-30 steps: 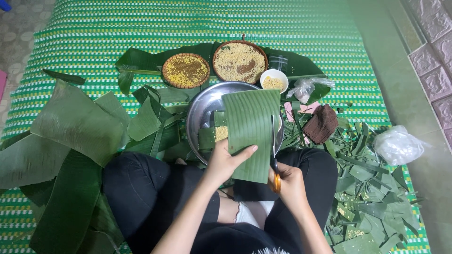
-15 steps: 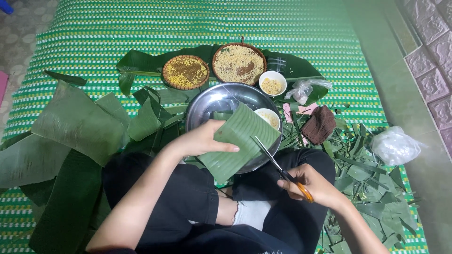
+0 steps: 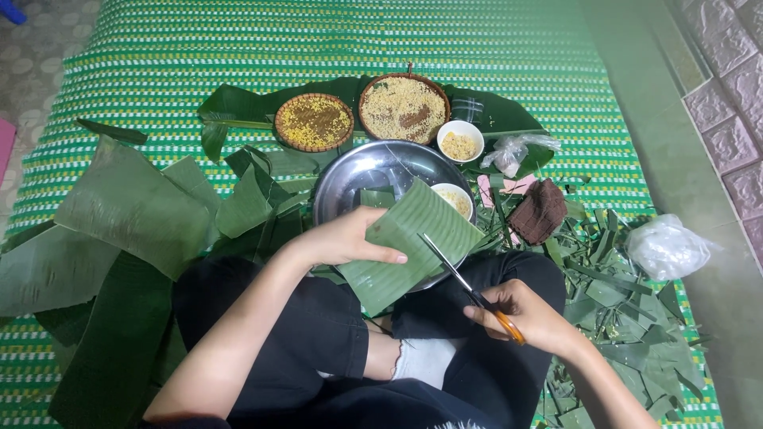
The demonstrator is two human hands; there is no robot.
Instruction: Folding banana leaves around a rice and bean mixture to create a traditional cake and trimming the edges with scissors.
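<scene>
Green folded banana leaf (image 3: 413, 238), centre frame, is pinned flat under the left hand (image 3: 346, 238). The right hand (image 3: 520, 316) is closed around orange-handled scissors (image 3: 469, 290), blades open against the leaf's edge.

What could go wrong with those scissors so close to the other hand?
The scissors in the right hand point their open blades at the folded leaf, near the left hand that pins it. A slip might nick those fingers. The leaf hangs over the steel tray and the knee, so it could shift and the cut run crooked. Trimmed bits might also drop into the small bowl of filling just behind.
</scene>
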